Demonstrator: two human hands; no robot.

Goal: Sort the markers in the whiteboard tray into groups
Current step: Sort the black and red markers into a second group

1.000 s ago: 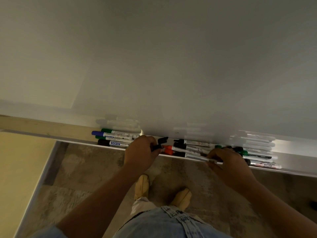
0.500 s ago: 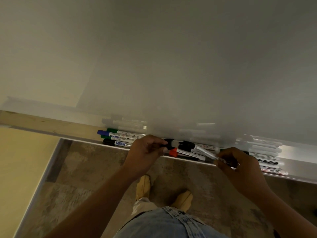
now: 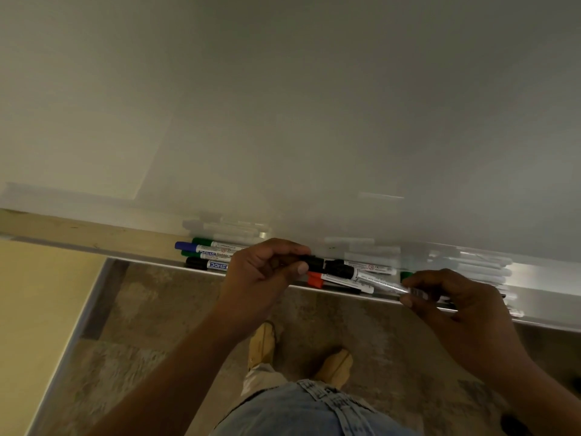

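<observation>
Markers lie along the metal whiteboard tray (image 3: 540,313). At its left end sits a group with a blue-capped marker (image 3: 188,247), green-capped ones and a black-capped one (image 3: 201,263). My left hand (image 3: 261,272) pinches a black-capped marker (image 3: 314,262) at the tray's middle. My right hand (image 3: 456,303) pinches the tail of another black-capped marker (image 3: 355,273), which lies tilted across the pile. Under it lies a red-capped marker (image 3: 314,280). More markers at the right are partly hidden by my right hand.
The whiteboard (image 3: 314,121) rises right behind the tray and reflects the markers. A wooden ledge (image 3: 78,232) runs left of the tray. Below are a mottled floor (image 3: 157,325), my two tan shoes (image 3: 264,344) and my jeans.
My right hand has lifted a black-capped marker out of the middle pile and swung it toward my left hand. My left hand has shifted slightly right, holding its black-capped marker.
</observation>
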